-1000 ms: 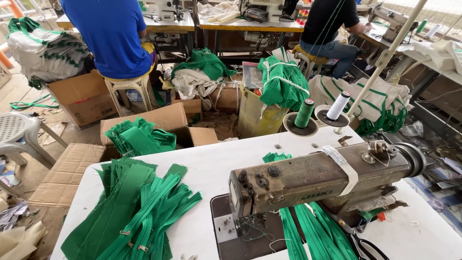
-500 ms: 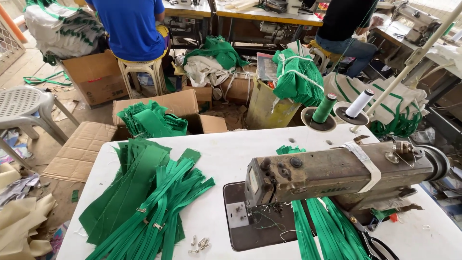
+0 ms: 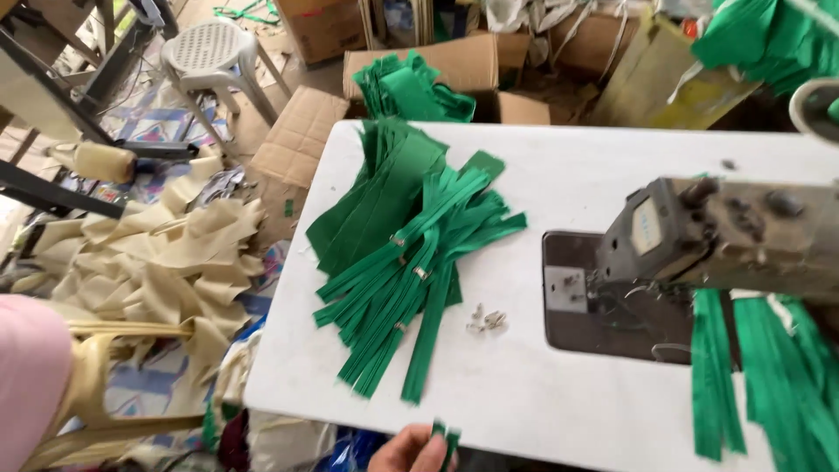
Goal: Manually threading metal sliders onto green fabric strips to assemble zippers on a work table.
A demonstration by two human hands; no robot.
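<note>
A white table (image 3: 542,402) carries a grey, worn sewing machine (image 3: 725,236) at its right, above a dark plate (image 3: 603,306). Near the plate lie a few small metal sliders (image 3: 487,321). Behind the table's far edge, an open cardboard box (image 3: 454,65) holds folded green fabric (image 3: 411,87), and flattened cardboard (image 3: 297,140) lies beside it. A white plastic stool (image 3: 214,52) stands at the upper left. On the floor to the left spreads a heap of beige cloth pieces (image 3: 166,253).
</note>
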